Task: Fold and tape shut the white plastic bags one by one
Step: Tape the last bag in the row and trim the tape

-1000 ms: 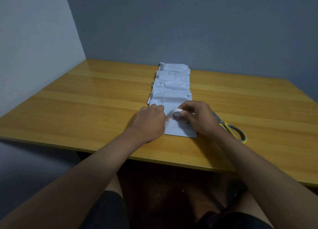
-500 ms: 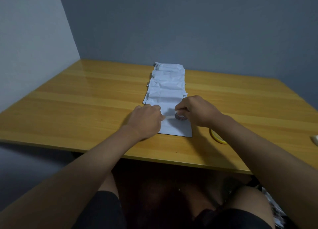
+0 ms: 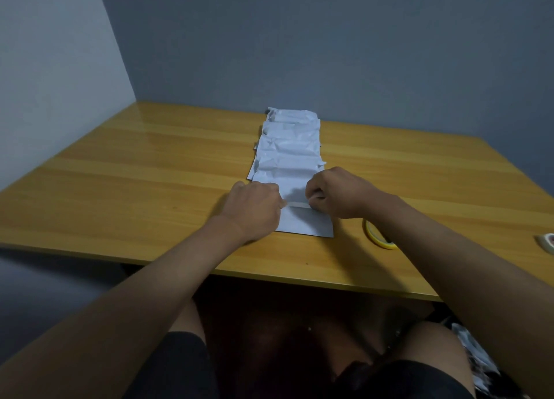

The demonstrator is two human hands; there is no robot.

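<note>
A flat white plastic bag [image 3: 305,223] lies near the table's front edge. My left hand [image 3: 257,208] rests on the bag's left side and pinches the free end of a strip of tape [image 3: 296,204]. The strip runs straight across the bag to my right hand [image 3: 337,193], which is closed around the tape roll; the roll is almost wholly hidden by the fingers. Behind the hands, a row of several folded, crinkled white bags [image 3: 289,146] stretches toward the wall.
The yellow handle of a pair of scissors [image 3: 378,237] peeks out under my right forearm. A second tape roll [image 3: 547,243] sits at the right edge of the wooden table [image 3: 150,188]. Walls close the far and left sides.
A strip of tape now spans the gap between my hands, which sit a little further apart. The roll, visible before, is now covered by my right fingers.
</note>
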